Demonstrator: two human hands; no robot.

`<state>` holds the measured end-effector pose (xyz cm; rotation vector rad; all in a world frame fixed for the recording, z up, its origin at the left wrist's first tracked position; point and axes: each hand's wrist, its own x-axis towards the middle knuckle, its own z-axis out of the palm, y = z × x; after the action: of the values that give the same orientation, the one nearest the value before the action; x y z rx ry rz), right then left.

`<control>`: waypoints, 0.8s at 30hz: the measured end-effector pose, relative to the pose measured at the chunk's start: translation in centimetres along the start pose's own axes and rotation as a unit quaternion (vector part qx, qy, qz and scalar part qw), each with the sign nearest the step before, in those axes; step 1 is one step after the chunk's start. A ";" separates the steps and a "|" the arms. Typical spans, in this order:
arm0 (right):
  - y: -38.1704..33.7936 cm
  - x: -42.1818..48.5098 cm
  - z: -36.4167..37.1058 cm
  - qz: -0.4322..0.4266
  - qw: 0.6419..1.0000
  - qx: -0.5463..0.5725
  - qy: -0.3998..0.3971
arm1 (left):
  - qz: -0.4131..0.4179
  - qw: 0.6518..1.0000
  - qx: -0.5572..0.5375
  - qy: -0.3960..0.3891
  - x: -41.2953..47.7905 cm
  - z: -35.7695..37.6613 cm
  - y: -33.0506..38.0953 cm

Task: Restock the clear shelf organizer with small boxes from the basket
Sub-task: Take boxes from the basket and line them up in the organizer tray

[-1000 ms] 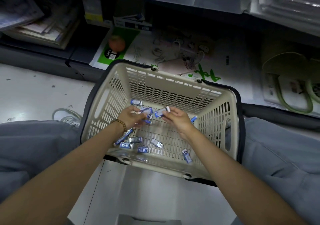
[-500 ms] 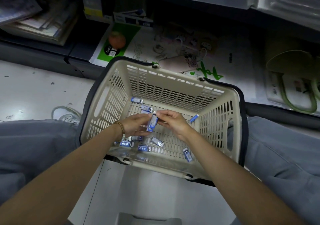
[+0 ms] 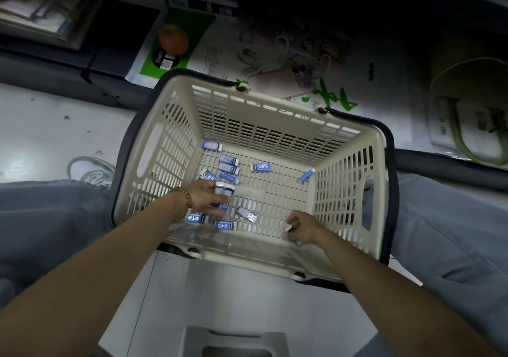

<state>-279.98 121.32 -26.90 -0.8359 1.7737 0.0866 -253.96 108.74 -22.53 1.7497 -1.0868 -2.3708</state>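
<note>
Stool (image 3: 233, 341) nearest, grey plastic, at bottom edge between forearms. Squatted low with grey trouser legs (image 3: 41, 219) either side of basket (image 3: 275, 126), probably so as to reach its floor with both hands. Kept right hand (image 3: 301, 229) low by near wall, right part of floor; curled fingers tight round one small box (image 3: 289, 229), white end poking out, blue end under palm; judged as next pick. Kept left hand (image 3: 206, 196) further in, left of centre, beaded bracelet (image 3: 182, 196) at wrist; wrapped fingers and thumb round stack of boxes (image 3: 224, 189), seemingly used as collecting hand so that one trip to shelf would cover many. Left loose boxes (image 3: 259, 167) scattered over slotted floor: cluster just behind left hand, three just nearer than it, one apart against right wall. Could not make out clear shelf organizer; glassy smear along near wall, cannot tell what. White shoe (image 3: 90, 169) on floor left of basket. Beyond, bottom shelf with printed sheets and green packet (image 3: 198, 32) showing orange round thing. Versus half second back: then met both hands mid-basket, passed box from right to left; now pulled right hand back and apart toward near right corner onto another box, hardly shifted left hand. Had not moved basket
</note>
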 end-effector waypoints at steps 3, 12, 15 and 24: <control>0.1 0.5 0.5 -0.034 0.996 -0.081 0.035 | -0.007 1.000 -0.007 0.004 0.0 0.3 0.2; -5.6 0.0 -1.7 -0.097 0.982 0.159 -0.007 | 0.010 0.998 -0.042 0.045 -0.5 0.5 0.8; -10.5 -2.2 -4.8 -0.159 0.966 0.201 -0.042 | 0.037 0.998 -0.043 0.042 -1.9 0.3 2.8; -20.5 -18.2 -15.5 -0.338 0.929 0.135 0.061 | 0.198 0.970 0.141 0.010 -14.8 0.0 16.6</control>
<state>-278.42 108.03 1.61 -1.2166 1.4729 -0.6602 -254.69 101.84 -1.42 1.4380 -1.6564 -2.0328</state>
